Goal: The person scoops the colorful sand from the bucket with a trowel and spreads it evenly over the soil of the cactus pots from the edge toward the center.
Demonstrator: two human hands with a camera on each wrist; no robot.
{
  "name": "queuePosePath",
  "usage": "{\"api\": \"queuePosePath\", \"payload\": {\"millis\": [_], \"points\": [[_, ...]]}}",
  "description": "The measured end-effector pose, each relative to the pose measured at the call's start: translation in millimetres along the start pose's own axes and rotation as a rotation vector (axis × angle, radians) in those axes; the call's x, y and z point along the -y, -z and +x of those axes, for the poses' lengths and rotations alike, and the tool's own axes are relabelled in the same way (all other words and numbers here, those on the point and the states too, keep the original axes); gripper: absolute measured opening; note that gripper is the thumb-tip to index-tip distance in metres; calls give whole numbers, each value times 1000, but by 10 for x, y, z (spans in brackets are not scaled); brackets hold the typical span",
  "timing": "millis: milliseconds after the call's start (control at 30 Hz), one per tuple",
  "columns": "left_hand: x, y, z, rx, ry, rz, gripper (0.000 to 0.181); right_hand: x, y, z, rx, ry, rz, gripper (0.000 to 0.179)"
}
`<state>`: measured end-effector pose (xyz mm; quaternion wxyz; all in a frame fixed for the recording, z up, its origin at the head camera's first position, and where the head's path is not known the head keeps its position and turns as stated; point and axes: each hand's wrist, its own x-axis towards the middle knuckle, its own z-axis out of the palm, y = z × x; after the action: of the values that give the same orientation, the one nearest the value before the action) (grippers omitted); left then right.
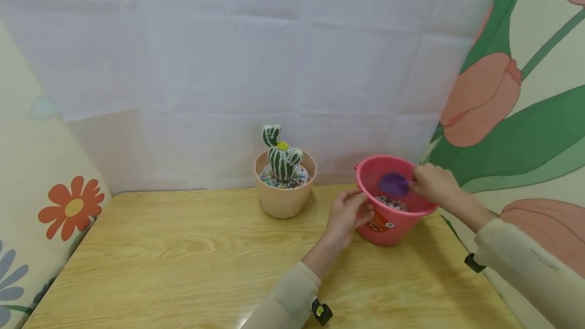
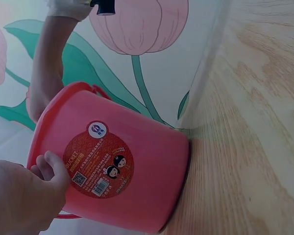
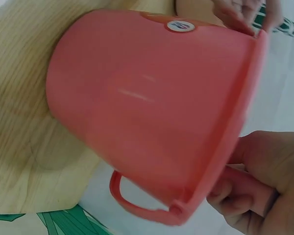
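Note:
A pink bucket (image 1: 388, 227) with a red round label (image 2: 100, 159) stands at the right of the table. Inside it lie small multicoloured pebbles (image 1: 392, 203). My left hand (image 1: 346, 217) grips the bucket's near left rim, its fingers curled at the edge. On the far right side, my right hand (image 1: 434, 183) reaches over the rim and holds a small shovel by its handle (image 3: 250, 190). The shovel's purple blade (image 1: 394, 185) is down inside the bucket, above the pebbles. In the right wrist view the bucket wall hides that blade.
Left of the bucket, a peach pot (image 1: 284, 201) holds a green and white knitted-looking cactus (image 1: 281, 161) set in similar pebbles. A white cloth (image 1: 219, 65) hangs behind the wooden table (image 1: 183, 258). The bucket's handle (image 3: 137, 208) hangs at its side.

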<state>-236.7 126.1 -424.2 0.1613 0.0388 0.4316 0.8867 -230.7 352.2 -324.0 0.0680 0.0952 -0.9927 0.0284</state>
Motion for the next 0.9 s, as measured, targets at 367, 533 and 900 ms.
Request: {"api": "queuePosePath", "payload": {"millis": [367, 533, 900], "points": [[-1, -38, 39, 15, 29, -111, 30, 32, -175, 165, 48, -15, -71, 31], [13, -75, 46, -4, 67, -161, 24, -11, -237, 190, 80, -31, -27, 30], [27, -103, -8, -44, 76, -238, 16, 23, -374, 133, 43, 56, 26, 34]]}}
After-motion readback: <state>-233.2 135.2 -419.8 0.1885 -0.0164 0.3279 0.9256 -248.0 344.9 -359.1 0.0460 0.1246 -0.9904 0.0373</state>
